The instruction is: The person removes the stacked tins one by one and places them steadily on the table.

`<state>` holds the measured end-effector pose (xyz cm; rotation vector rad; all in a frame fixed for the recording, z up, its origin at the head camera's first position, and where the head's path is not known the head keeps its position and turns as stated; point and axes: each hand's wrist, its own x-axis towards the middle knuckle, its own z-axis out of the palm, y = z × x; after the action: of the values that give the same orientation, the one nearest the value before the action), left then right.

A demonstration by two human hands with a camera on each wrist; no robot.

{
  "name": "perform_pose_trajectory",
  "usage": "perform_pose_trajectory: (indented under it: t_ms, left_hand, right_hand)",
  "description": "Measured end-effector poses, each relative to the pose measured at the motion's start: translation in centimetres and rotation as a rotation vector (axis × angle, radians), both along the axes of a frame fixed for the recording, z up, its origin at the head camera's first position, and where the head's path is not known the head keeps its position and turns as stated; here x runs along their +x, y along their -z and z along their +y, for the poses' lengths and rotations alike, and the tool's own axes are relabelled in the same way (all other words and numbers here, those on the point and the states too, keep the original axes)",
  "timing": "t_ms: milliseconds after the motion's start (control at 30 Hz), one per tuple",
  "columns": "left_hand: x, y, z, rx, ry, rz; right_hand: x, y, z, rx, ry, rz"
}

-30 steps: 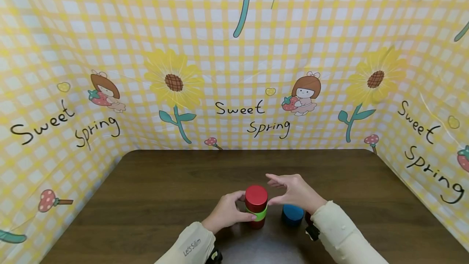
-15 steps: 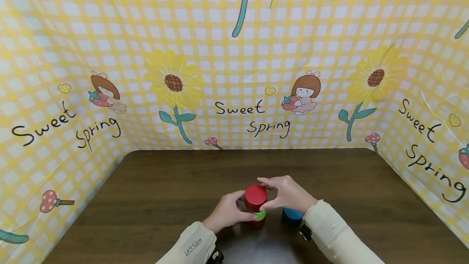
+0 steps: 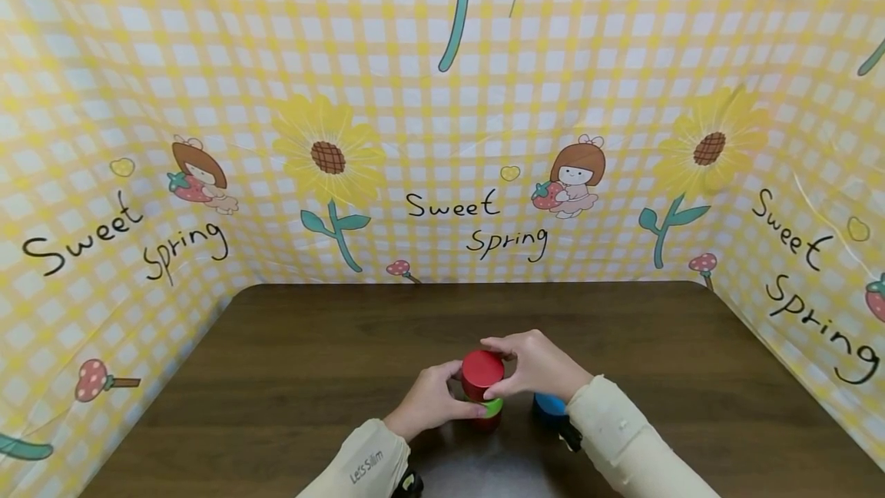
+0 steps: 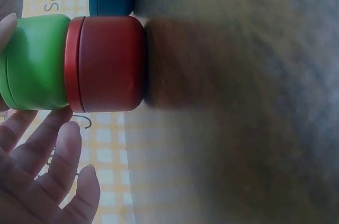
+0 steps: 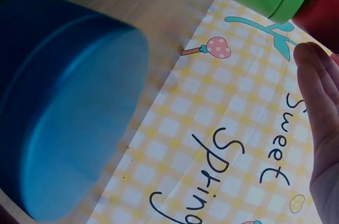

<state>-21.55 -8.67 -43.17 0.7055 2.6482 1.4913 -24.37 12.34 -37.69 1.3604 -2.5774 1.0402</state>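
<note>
1. Standing upright on the table, toward its near side, is a stack of three round tins: upper red tin, green tin in the middle and lower red tin underneath.
2. The left hand holds the stack from the left, its thumb on the green tin and its forefinger curving round the far side; the left wrist view shows its outer fingers spread loosely.
3. The right hand grips the upper red tin from the right, thumb on the near side and fingers on the far side, parted only by the tin's width.
4. Just right of the stack, apart from it, the blue tin sits on the table, partly hidden behind the right sleeve.
5. The left sleeve carries dark lettering.
6. Beyond the table's far edge hangs a yellow-and-white checked cloth printed with sunflowers, strawberries and "Sweet Spring".
</note>
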Motion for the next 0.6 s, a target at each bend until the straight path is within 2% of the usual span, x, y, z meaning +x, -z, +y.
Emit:
perform_pose_trajectory:
  t_ms: [233,600]
  left_hand:
    - [0.0,-0.01,-0.02,-0.005,-0.002,-0.001]
    - [-0.08,0.01,-0.09,-0.007,0.001,-0.015]
  right_hand:
    - [0.0,0.05,-0.26,0.01,-0.004,0.035]
    - [0.09,-0.1,-0.23,0.022,0.023,0.012]
